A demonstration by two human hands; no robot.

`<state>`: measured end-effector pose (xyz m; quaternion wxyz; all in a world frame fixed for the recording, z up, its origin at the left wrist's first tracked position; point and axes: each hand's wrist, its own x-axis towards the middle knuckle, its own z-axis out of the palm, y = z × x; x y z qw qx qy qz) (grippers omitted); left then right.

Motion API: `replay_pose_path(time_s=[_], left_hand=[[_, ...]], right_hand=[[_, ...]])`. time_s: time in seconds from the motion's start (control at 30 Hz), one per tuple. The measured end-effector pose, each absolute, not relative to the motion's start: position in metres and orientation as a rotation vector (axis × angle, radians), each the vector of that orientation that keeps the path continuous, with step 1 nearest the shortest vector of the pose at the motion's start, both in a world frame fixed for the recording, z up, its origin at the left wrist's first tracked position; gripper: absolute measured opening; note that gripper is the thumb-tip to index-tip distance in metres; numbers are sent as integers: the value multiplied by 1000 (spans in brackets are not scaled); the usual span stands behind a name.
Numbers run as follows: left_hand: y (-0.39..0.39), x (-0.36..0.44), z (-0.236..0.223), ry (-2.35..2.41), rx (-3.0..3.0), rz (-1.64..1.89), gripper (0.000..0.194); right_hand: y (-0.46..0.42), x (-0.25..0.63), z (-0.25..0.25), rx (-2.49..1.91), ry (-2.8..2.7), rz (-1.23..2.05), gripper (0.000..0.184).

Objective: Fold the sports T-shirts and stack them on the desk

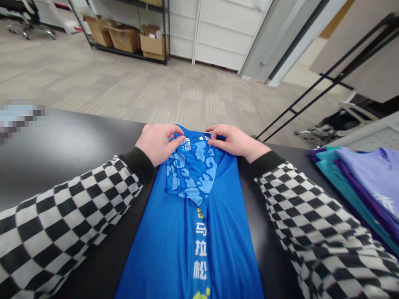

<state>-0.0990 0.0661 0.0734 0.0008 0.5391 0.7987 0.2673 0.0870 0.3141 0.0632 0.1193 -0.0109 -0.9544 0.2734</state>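
A blue T-shirt [227, 216] lies folded lengthwise on the black table, its far end at the table's back edge. A sleeve with light-blue wave patterns [193, 174] is laid back over the shirt, and white characters run down the middle below it. At the far left corner of the shirt, my left hand [160, 143] pinches the fabric between thumb and fingers. Across from it, my right hand [232, 142] has thumb and forefinger closed on the fabric beside a small white print. Both wrists are in black cuffs of checkered sleeves.
Folded purple, teal and lilac shirts [370, 178] are stacked on the right of the black table [93, 137]. A blurred, pixelated object [18, 118] sits at the left edge. Beyond are a shelf [165, 33] with cardboard boxes, white cabinets and a black metal frame [299, 104].
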Motion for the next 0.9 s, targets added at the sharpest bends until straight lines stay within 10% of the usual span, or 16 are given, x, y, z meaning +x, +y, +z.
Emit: replay_pose_path(time_s=[0.47, 0.9], left_hand=[[42, -86, 81, 2623, 1958, 672, 28], [-1, -14, 91, 1645, 2471, 264, 22]], right_hand=[[325, 86, 52, -119, -2801, 630, 35], [324, 88, 49, -219, -2838, 671, 36]])
